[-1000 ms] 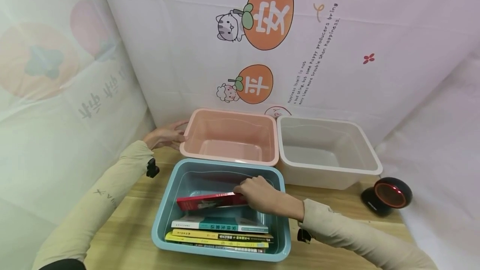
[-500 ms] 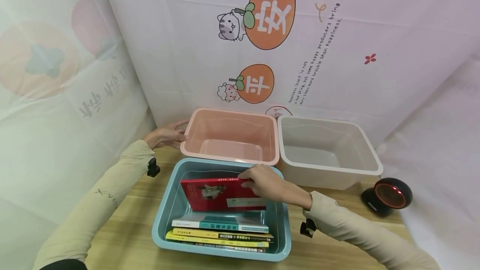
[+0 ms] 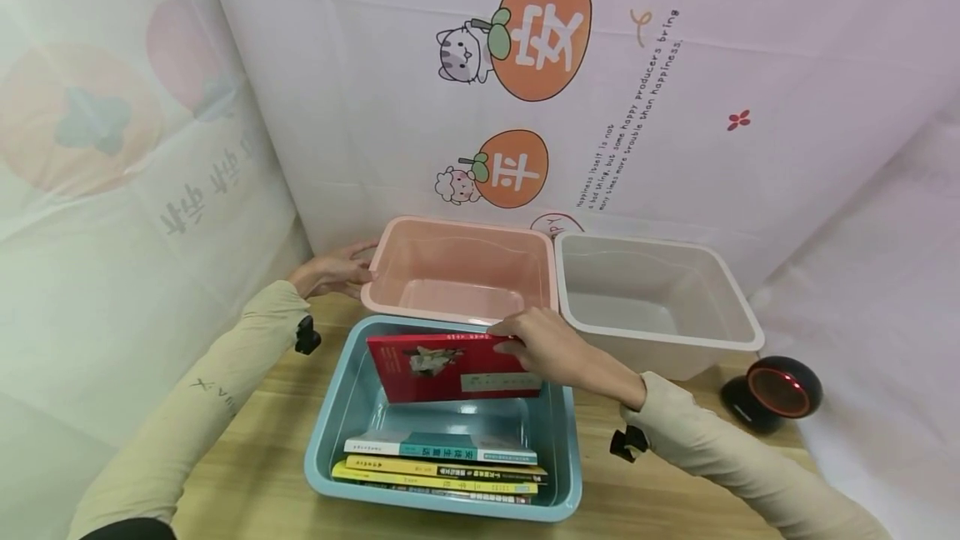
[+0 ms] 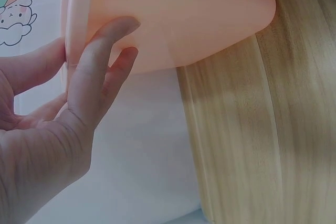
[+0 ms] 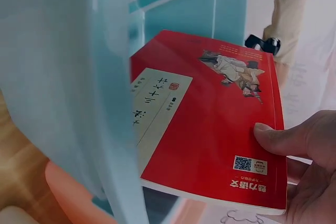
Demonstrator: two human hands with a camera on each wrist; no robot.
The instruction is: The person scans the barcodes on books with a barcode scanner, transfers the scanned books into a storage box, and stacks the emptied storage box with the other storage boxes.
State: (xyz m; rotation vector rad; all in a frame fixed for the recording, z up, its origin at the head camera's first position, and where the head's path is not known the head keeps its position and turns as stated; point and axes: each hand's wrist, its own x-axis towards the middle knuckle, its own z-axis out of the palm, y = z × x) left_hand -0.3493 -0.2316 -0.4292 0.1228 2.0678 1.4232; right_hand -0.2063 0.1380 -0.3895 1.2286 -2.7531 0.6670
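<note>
My right hand (image 3: 546, 346) pinches a red book (image 3: 431, 363) by its top right edge. The book leans, cover showing, in the back part of the blue bin (image 3: 318, 440). In the right wrist view the thumb (image 5: 273, 135) lies on the red cover, with the other fingers behind. Below it in the bin stand several books: one with a white and teal spine (image 3: 435, 450), yellow ones (image 3: 442, 467) in front. My left hand (image 3: 330, 272) rests at the left end of the pink bin (image 3: 386, 307), fingers (image 4: 89, 77) spread against its rim and outer wall.
Behind the blue bin, a light grey bin (image 3: 660, 340) stands right of the pink one. A round black device (image 3: 780, 390) sits on the wooden table (image 3: 255, 440) at the right. White printed sheets (image 3: 360, 107) close off the back and sides.
The right hand has lifted the red book and moved it back, toward the pink bin. Its cover has tipped into view. The left hand has stayed at the pink bin.
</note>
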